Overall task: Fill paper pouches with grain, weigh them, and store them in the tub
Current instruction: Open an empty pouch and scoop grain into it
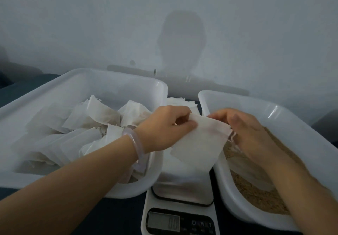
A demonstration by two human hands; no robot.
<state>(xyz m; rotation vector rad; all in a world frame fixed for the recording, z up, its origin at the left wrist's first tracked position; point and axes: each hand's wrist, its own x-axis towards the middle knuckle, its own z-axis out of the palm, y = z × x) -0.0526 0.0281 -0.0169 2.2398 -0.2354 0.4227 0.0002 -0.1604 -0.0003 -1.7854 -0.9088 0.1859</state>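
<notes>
In the middle of the frame, above the scale (182,192), the left hand (164,125) pinches the paper pouch (199,143) at its top left corner. The right hand (252,132) holds its right edge. The pouch looks almost square and hangs tilted, its top edge sloping down to the right.

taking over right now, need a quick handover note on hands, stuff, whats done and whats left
Left hand and right hand both pinch one flat white paper pouch above the white digital scale.
Brown grain lies in the right white plastic tub; many filled pouches are in the left white plastic tub.
Left: fill this pouch, weigh it, store it.
</notes>
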